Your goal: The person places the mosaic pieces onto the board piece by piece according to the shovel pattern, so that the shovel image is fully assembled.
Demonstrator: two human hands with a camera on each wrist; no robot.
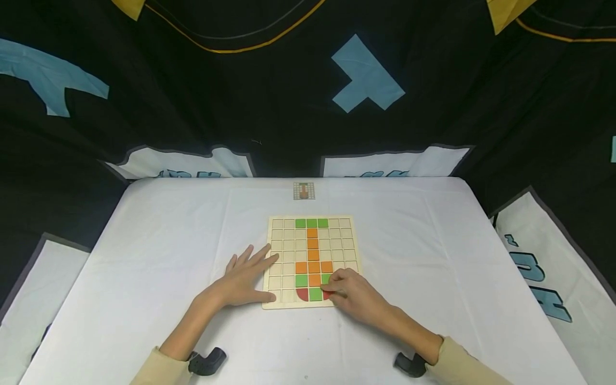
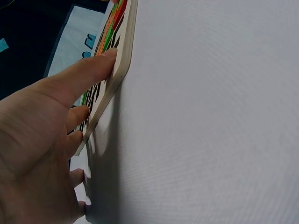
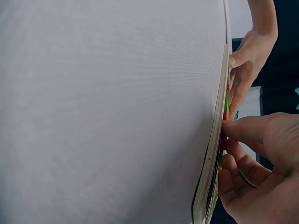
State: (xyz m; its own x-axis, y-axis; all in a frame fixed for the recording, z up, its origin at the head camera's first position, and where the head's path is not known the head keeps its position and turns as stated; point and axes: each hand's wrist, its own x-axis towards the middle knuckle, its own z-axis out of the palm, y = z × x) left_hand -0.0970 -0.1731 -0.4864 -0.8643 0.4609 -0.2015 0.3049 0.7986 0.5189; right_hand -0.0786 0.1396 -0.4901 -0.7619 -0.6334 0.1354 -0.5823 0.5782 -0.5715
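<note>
A square wooden grid board [image 1: 284, 306] lies flat near the middle of the table. My left hand [image 1: 236, 286] rests on its left edge with spread fingers, the thumb [image 2: 100, 65] touching the near left corner. At the board's near edge, my right hand [image 1: 358, 299] pinches a red rounded tile [image 1: 327, 295] between thumb and index finger, partly hidden by the fingers. Beside it in the bottom row are a green square tile [image 1: 315, 294] and another red rounded tile [image 1: 302, 294]. Orange square tiles [image 1: 313, 255] form a column up the board, with green tiles [image 1: 312, 223] across the top.
A small pattern card [image 1: 303, 191] with a grid picture lies beyond the board, near the table's far edge. White cloth covers the table [image 1: 168, 240]. Dark printed fabric [image 1: 216, 107] hangs behind it. Black wrist straps [image 1: 207, 362] sit by both sleeves.
</note>
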